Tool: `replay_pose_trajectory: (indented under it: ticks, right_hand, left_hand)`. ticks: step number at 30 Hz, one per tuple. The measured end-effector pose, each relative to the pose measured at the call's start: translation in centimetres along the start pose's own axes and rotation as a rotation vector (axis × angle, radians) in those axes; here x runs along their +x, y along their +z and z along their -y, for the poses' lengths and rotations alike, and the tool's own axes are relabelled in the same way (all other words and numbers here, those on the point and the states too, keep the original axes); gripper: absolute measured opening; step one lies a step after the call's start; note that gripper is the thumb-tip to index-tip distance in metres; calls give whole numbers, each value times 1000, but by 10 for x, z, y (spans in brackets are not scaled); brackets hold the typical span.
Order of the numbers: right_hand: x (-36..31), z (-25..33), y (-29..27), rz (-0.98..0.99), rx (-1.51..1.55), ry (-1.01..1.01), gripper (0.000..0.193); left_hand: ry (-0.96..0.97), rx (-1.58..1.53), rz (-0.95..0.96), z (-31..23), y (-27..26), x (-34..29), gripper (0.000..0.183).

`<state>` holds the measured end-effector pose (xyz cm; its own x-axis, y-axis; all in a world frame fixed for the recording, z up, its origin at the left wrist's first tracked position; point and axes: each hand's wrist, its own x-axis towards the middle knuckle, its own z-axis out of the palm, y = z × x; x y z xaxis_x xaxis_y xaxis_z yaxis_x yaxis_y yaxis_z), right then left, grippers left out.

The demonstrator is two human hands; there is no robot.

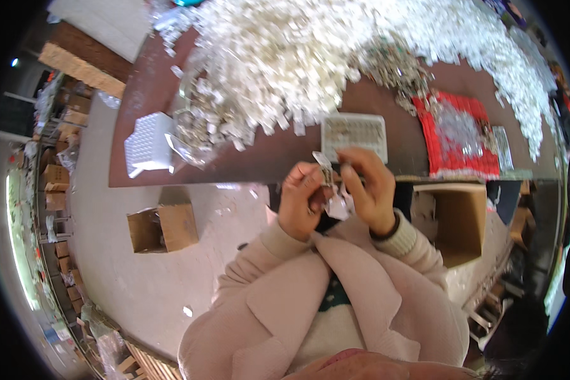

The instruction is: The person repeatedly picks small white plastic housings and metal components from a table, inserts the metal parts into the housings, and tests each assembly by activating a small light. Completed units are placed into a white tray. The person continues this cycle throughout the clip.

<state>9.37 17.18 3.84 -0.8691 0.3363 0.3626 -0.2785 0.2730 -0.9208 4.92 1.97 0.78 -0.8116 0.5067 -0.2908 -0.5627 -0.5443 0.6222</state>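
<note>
Clear plastic packet [331, 187] — long axis near-vertical, pinched between left hand [299, 199], right hand [368, 187].

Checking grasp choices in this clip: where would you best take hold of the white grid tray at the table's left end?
Grip the white grid tray by its near long edge, coming from the table's front; that edge lies by the table's rim, while a clear bag crowds its right side.

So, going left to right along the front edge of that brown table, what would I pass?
White grid tray → clear bag of small clear parts → flat tray of small parts, just beyond the two hands → red mat.
</note>
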Motion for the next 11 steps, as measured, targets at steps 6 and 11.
replay_pose_trajectory:
  ticks: [6, 11]
  right_hand:
    - [14, -11, -5, 131, 603, 588, 18]
    - [1, -9, 8, -79, -120, 29, 22]
  left_hand:
    - [-111, -133, 171, 0, 2, 0, 10]
    - [-123, -144, 178, 0, -3, 3, 13]
